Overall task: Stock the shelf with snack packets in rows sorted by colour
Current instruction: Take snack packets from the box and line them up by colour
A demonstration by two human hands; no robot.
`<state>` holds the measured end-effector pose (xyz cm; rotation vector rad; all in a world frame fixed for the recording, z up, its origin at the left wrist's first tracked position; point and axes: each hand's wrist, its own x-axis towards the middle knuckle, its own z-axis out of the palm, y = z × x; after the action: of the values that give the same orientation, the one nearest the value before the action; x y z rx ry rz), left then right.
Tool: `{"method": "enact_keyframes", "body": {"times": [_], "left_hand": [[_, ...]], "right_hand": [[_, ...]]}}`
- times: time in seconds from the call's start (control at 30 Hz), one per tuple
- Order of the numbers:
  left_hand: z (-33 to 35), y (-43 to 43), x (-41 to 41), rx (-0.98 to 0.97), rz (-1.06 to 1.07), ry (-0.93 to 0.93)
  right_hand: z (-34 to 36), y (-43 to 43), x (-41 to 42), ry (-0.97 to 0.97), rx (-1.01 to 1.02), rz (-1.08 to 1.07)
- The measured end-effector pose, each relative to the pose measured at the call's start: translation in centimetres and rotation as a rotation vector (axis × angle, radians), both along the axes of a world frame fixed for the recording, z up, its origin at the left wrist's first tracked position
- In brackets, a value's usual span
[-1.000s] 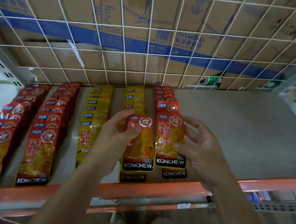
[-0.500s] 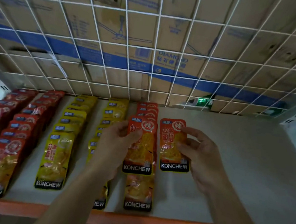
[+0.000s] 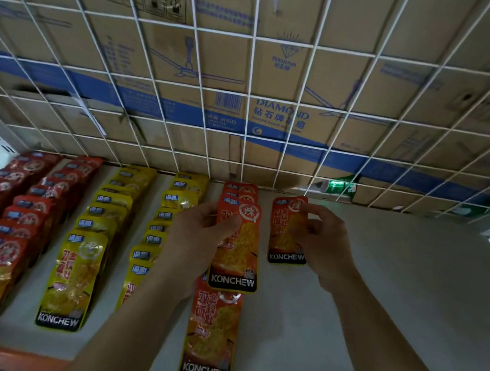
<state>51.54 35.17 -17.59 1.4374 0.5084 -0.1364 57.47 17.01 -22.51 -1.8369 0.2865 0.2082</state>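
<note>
Five rows [image 3: 72, 282] are laid, grey shelf [image 3: 391, 304] half unfilled; glossy orange foil packets [image 3: 238, 262] are pinched by left hand [image 3: 193, 240] and right hand [image 3: 324, 247].

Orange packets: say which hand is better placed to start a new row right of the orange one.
Right. The right hand pinches an orange packet over bare shelf just right of the orange row, near the wire grid. The left hand holds a second packet above the existing row.

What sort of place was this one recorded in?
Probably a shop stockroom or warehouse: a metal shelf backed by wire mesh, rows of snack packets sorted by colour, and big cardboard boxes stacked behind the mesh.
</note>
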Motion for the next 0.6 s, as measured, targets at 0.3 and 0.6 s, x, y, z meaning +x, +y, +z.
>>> {"method": "enact_keyframes", "body": {"times": [0.3,0.6], "left_hand": [[-0.25,0.18,0.32,0.004,-0.006,0.036],[-0.4,0.11,0.42,-0.019,-0.014,0.051]], "right_hand": [[-0.79,-0.19,1.15,-0.213,-0.578,0.217],[0.0,0.43,0.79,-0.115,-0.819,0.341]]}}
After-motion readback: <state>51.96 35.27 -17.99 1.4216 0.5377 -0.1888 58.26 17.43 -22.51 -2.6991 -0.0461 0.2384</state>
